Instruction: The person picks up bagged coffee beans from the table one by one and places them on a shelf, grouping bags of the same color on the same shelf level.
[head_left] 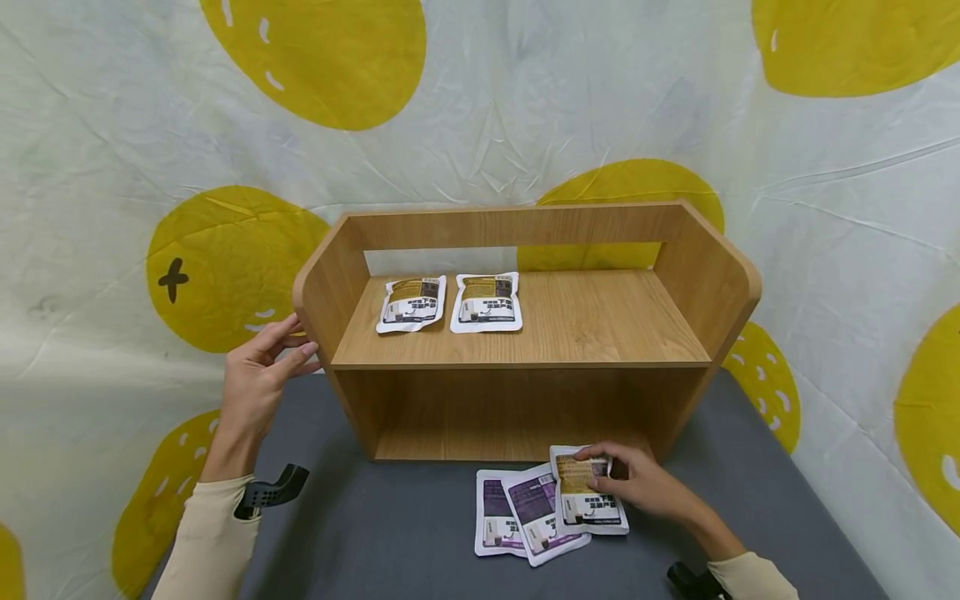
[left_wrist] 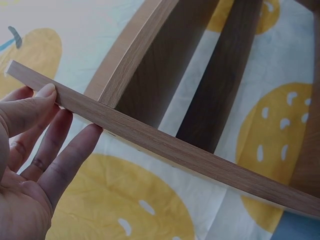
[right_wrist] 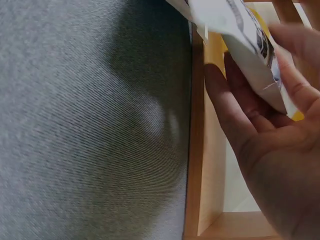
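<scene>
My left hand (head_left: 258, 371) pinches the left side panel of a two-tier wooden shelf (head_left: 525, 360). In the left wrist view, the thumb of the left hand (left_wrist: 37, 145) lies on the panel's edge, with fingertips against its outer side. Below the shelf's front, my right hand (head_left: 633, 479) holds a white-bordered pouch with a gold-brown label (head_left: 583, 500) between thumb and fingers. The right wrist view shows this pouch (right_wrist: 250, 60) partly, in the right hand (right_wrist: 270, 130). Two purple-labelled pouches, one (head_left: 495, 512) leftmost and another (head_left: 540, 521) beside it, overlap next to the gold one.
Two gold-brown-labelled pouches, one (head_left: 412, 303) on the left and one (head_left: 487, 302) to its right, lie on the upper tier. A grey cloth surface (head_left: 375, 533) is under the shelf. Behind hangs a pale curtain (head_left: 480, 100) with yellow fruit shapes.
</scene>
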